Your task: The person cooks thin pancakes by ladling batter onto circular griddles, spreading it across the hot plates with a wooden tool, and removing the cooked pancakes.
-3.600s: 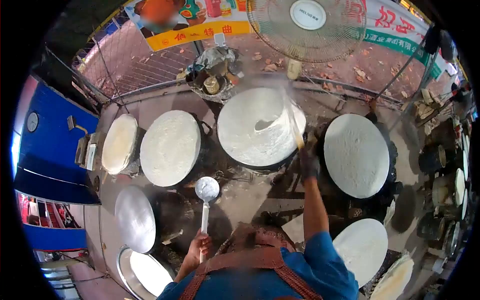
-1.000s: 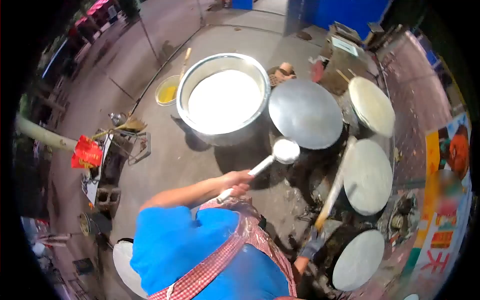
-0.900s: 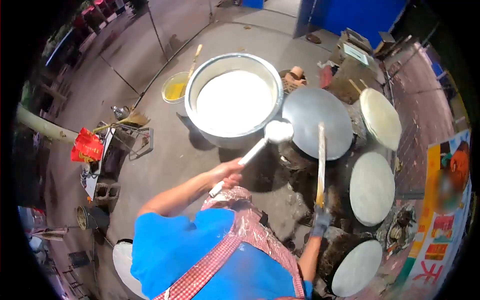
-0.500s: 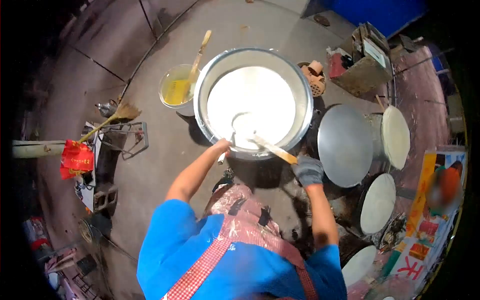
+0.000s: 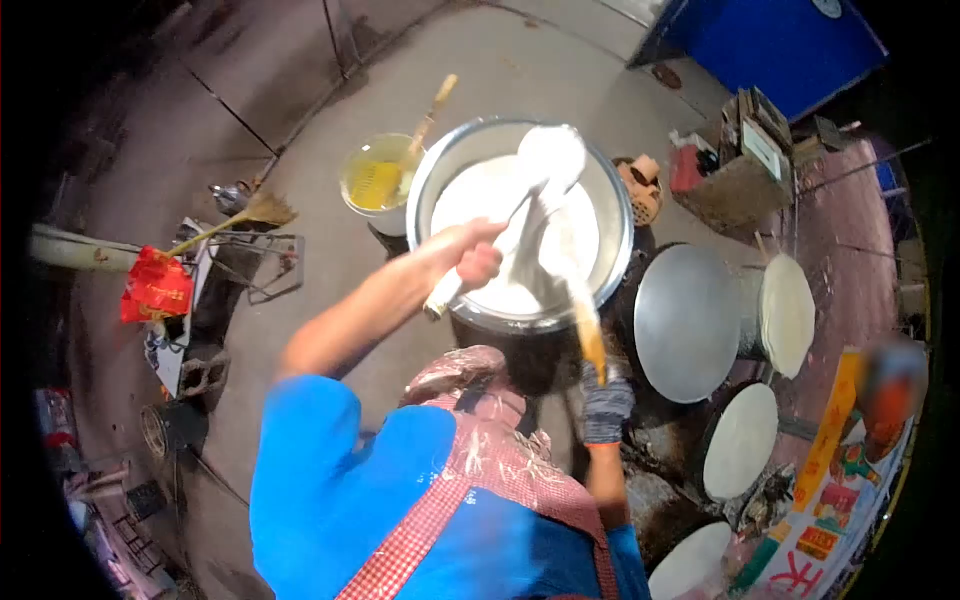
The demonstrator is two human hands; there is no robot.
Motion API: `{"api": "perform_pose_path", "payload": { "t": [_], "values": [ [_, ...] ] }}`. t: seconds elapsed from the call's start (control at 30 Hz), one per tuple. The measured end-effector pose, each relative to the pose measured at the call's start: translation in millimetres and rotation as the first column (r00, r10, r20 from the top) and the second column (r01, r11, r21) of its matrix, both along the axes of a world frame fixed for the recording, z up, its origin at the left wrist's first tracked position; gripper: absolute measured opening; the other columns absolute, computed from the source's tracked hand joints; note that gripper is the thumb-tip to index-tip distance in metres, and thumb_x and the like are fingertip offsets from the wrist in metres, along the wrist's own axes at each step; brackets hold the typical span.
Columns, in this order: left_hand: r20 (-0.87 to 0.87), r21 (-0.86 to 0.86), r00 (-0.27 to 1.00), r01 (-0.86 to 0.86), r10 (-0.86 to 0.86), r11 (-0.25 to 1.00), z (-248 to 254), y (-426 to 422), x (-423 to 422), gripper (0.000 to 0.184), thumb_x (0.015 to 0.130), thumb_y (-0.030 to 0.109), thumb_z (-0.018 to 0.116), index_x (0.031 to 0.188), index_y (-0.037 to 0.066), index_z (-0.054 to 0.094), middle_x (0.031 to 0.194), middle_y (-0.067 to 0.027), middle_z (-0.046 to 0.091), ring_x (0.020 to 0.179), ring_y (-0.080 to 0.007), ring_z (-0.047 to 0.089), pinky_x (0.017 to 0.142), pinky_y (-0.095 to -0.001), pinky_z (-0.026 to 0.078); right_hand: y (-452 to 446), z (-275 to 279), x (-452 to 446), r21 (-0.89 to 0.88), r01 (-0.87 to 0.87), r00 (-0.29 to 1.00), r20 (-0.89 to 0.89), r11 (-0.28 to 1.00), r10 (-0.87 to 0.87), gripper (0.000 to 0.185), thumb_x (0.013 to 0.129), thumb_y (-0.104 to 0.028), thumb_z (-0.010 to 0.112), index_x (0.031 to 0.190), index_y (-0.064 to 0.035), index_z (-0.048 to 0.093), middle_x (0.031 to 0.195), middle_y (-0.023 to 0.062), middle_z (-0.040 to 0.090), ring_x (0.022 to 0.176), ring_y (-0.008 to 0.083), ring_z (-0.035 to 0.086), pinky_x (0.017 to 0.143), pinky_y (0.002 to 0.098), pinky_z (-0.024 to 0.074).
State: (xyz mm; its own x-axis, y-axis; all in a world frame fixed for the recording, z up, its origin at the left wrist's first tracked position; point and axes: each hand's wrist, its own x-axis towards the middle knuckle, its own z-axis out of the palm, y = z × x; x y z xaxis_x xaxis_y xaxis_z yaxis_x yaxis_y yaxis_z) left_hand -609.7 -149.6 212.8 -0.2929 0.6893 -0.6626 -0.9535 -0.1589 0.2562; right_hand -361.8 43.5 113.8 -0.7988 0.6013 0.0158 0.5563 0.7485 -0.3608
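Observation:
My bare left hand (image 5: 465, 250) grips the handle of a ladle (image 5: 552, 155), its bowl raised over the pot and coated in white batter. White liquid streams down from it. The large metal pot (image 5: 424, 190) holds white batter (image 5: 465, 205). In my gloved right hand (image 5: 606, 405) is a wooden spatula (image 5: 588, 335), its far end white with batter and slanting over the pot's near rim. Closest to that hand on the right is a bare round griddle (image 5: 688, 322). Below it, a second griddle carries a pale round sheet (image 5: 740, 441).
A bucket (image 5: 347, 190) of yellow liquid with a brush (image 5: 437, 105) stands left of the pot. Beyond the griddles lies a stack of pale round sheets (image 5: 787, 315). Perforated clay-coloured blocks (image 5: 641, 200) sit behind right. Left are a broom (image 5: 262, 210) and a red bag (image 5: 155, 285).
My left hand has lifted the ladle out of the batter, up and to the right. My right hand has drawn back toward me, and the spatula now stands steeper.

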Motion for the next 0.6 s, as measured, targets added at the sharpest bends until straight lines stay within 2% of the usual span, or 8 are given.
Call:
{"api": "perform_pose_path", "payload": {
  "t": [0.1,0.17,0.23,0.33,0.43,0.5,0.53,0.6],
  "values": [
    [-0.241,0.091,0.97,0.063,-0.039,0.994,96,-5,-1,0.014,0.085,0.021,0.047,0.078,0.015,0.037,0.052,0.0056,0.026,0.036,0.0005,0.023,0.023,-0.0115,0.019,22,49,-28,0.071,0.0,0.964,-0.265,0.997,0.019,0.03,0.076,-0.027,0.059,0.089,0.0004,0.058,0.075,0.018,0.059,0.067,0.0321,0.057,0.062,0.0374,0.0461],
    [-0.395,0.124,0.918,0.09,-0.035,0.988,140,-9,-4,0.007,0.086,0.021,0.047,0.088,0.016,0.042,0.051,0.0067,0.025,0.036,0.0005,0.021,0.023,-0.0106,0.02,43,87,-53,0.192,-0.058,0.771,-0.615,0.98,0.166,0.029,0.073,-0.026,0.064,0.089,-0.002,0.06,0.069,0.0148,0.059,0.057,0.0273,0.055,0.054,0.0345,0.0439],
    [-0.503,0.185,0.863,0.145,-0.033,0.972,174,-14,-13,0.01,0.087,0.022,0.045,0.095,0.016,0.043,0.05,0.0066,0.022,0.036,-0.0003,0.02,0.022,-0.0113,0.019,71,115,-65,0.442,0.028,0.85,-0.483,0.896,0.212,0.028,0.072,-0.022,0.064,0.09,-0.0004,0.06,0.07,0.016,0.059,0.056,0.0251,0.056,0.054,0.0334,0.0436],
    [-0.701,0.222,0.707,0.349,-0.1,0.911,228,-26,-34,0.009,0.085,0.023,0.048,0.091,0.02,0.042,0.052,0.0058,0.022,0.037,-0.0016,0.02,0.025,-0.0139,0.018,99,169,-85,0.501,0.039,0.731,-0.605,0.865,0.317,0.028,0.072,-0.02,0.065,0.09,0.0007,0.059,0.071,0.0152,0.06,0.055,0.0218,0.055,0.054,0.0322,0.043],
    [-0.93,0.096,0.367,0.272,-0.011,0.958,264,-32,-47,0.036,0.083,0.027,0.051,0.115,0.024,0.035,0.051,0.0065,0.024,0.035,-0.0023,0.022,0.027,-0.0153,0.017,95,212,-101,0.181,0.079,0.578,-0.81,0.98,0.103,0.029,0.072,-0.02,0.065,0.09,0.0019,0.059,0.071,0.0138,0.06,0.054,0.0193,0.053,0.053,0.0311,0.0425],
    [-0.966,0.021,0.258,0.021,0.015,1.0,253,-25,-48,0.049,0.08,0.031,0.054,0.122,0.026,0.029,0.051,0.0064,0.026,0.035,-0.003,0.024,0.027,-0.0171,0.02,82,208,-111,0.314,0.102,0.57,-0.796,0.944,0.203,0.026,0.076,-0.019,0.062,0.09,0.0019,0.058,0.072,0.01,0.059,0.063,0.013,0.052,0.062,0.0284,0.0436],
    [-0.974,-0.006,0.227,0.07,-0.022,0.998,232,-25,-59,0.06,0.078,0.035,0.055,0.128,0.027,0.022,0.05,0.0059,0.026,0.033,-0.0036,0.024,0.026,-0.0181,0.022,93,167,-112,-0.181,-0.179,0.538,-0.841,0.967,-0.058,0.022,0.076,-0.014,0.06,0.091,0.0027,0.057,0.073,0.0085,0.06,0.064,0.0122,0.052,0.063,0.0286,0.0434],
    [-0.915,-0.017,0.395,0.162,-0.081,0.987,167,-27,-66,0.058,0.078,0.033,0.055,0.127,0.027,0.024,0.05,0.0067,0.027,0.034,-0.0032,0.024,0.027,-0.0172,0.022,92,83,-109,-0.046,-0.06,0.915,-0.402,0.997,0.036,0.026,0.075,-0.017,0.061,0.093,0.0012,0.058,0.079,0.0103,0.06,0.068,0.0194,0.053,0.065,0.0321,0.0437]
  ]
}}
